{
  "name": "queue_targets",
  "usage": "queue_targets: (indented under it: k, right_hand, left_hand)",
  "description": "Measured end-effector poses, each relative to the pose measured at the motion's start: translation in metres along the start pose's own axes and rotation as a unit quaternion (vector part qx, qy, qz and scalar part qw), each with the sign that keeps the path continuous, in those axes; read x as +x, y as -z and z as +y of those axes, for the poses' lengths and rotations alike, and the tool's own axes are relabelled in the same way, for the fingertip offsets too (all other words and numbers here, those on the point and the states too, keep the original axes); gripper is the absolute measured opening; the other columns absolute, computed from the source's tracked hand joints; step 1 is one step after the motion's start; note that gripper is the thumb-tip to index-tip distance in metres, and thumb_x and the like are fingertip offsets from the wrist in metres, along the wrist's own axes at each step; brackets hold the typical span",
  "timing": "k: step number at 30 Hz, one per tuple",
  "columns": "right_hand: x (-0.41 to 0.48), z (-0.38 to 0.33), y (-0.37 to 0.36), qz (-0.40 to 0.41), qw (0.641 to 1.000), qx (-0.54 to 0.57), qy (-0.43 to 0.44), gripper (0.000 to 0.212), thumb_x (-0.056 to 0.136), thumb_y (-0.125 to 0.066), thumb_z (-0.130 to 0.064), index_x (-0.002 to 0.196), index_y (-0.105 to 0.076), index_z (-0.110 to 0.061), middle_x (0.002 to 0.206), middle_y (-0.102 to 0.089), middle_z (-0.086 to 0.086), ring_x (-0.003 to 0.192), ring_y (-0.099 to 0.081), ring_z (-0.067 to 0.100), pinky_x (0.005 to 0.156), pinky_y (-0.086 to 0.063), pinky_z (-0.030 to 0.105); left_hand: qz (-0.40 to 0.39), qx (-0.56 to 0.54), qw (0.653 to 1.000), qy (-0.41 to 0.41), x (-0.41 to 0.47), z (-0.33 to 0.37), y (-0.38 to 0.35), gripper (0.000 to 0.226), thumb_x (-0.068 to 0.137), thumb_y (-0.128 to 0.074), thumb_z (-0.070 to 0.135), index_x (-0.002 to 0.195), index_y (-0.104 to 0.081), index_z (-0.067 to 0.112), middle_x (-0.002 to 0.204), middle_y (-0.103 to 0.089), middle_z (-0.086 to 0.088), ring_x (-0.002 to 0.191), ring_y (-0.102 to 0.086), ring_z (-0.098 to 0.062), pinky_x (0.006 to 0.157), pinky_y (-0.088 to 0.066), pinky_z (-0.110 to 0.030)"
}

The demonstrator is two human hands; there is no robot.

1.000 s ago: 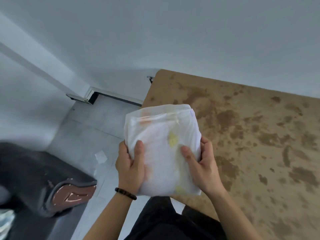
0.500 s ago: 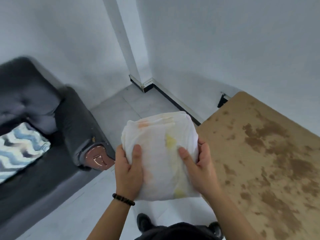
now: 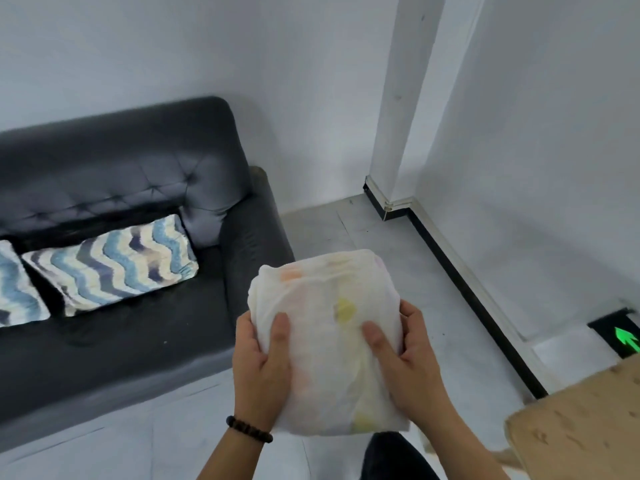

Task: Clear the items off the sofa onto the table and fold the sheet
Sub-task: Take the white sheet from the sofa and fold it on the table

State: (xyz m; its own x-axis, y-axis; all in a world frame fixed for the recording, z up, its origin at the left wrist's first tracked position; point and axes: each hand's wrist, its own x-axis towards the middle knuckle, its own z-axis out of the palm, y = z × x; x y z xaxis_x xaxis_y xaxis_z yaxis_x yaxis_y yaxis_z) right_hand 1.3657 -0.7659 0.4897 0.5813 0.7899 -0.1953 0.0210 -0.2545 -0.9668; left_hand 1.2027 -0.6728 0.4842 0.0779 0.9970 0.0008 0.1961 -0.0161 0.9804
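I hold a folded white sheet (image 3: pixel 325 337), a thick soft bundle with faint orange and yellow marks, in the air above the floor (image 3: pixel 398 258). My left hand (image 3: pixel 261 368) and right hand (image 3: pixel 405 368) grip its sides, thumbs on top. The dark sofa (image 3: pixel 138 341) is to the left, the table (image 3: pixel 581 420) to the right.

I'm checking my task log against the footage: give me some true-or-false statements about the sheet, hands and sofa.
1. The left hand and right hand both grip the folded sheet. True.
2. The folded sheet lies on the table. False: it is held in the air, left of the table.
3. A wavy-striped cushion lies on the sofa. True.
4. The bead bracelet is on the right wrist. False: it is on the left wrist.
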Motion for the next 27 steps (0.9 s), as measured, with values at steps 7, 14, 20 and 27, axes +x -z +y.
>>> queue_targets:
  k: [7, 14, 20, 27]
  right_hand:
    - [0.121, -0.003, -0.073, -0.032, 0.999, -0.015, -0.033, 0.037, 0.088, -0.066, -0.041, 0.113, -0.039, -0.05, 0.105, -0.05, -0.045, 0.097, -0.053, -0.018, 0.076, -0.045, 0.015]
    - [0.296, -0.013, -0.15, -0.084, 0.993, -0.031, -0.082, 0.042, 0.09, -0.066, -0.037, 0.123, -0.04, -0.039, 0.116, -0.052, -0.027, 0.095, -0.051, -0.021, 0.071, -0.042, 0.0]
    - [0.425, -0.01, -0.22, -0.145, 0.975, -0.071, -0.153, 0.051, 0.092, -0.063, -0.04, 0.133, -0.035, -0.032, 0.119, -0.05, -0.021, 0.104, -0.053, -0.002, 0.078, -0.044, 0.01]
    - [0.559, 0.025, -0.314, -0.162, 0.956, -0.148, -0.196, 0.063, 0.091, -0.06, -0.044, 0.145, -0.031, -0.027, 0.139, -0.046, -0.005, 0.115, -0.049, 0.018, 0.093, -0.041, 0.035]
  left_hand:
    - [0.027, 0.031, 0.999, 0.03, 0.123, -0.028, -0.003, 0.029, 0.088, -0.057, 0.048, 0.105, -0.052, 0.024, 0.094, -0.061, 0.013, 0.083, -0.058, 0.004, 0.067, -0.045, -0.017]
    - [0.056, 0.079, 0.99, 0.099, 0.295, -0.054, -0.027, 0.035, 0.09, -0.056, 0.049, 0.107, -0.051, 0.019, 0.096, -0.059, 0.012, 0.084, -0.057, 0.004, 0.068, -0.043, -0.022]
    - [0.043, 0.074, 0.968, 0.237, 0.42, -0.095, -0.037, 0.024, 0.094, -0.052, 0.045, 0.103, -0.049, 0.023, 0.096, -0.059, 0.007, 0.087, -0.058, -0.009, 0.073, -0.049, -0.032]
    - [0.011, 0.051, 0.928, 0.37, 0.564, -0.189, -0.039, 0.034, 0.089, -0.056, 0.037, 0.113, -0.05, 0.013, 0.111, -0.059, -0.006, 0.099, -0.059, -0.024, 0.091, -0.05, -0.044]
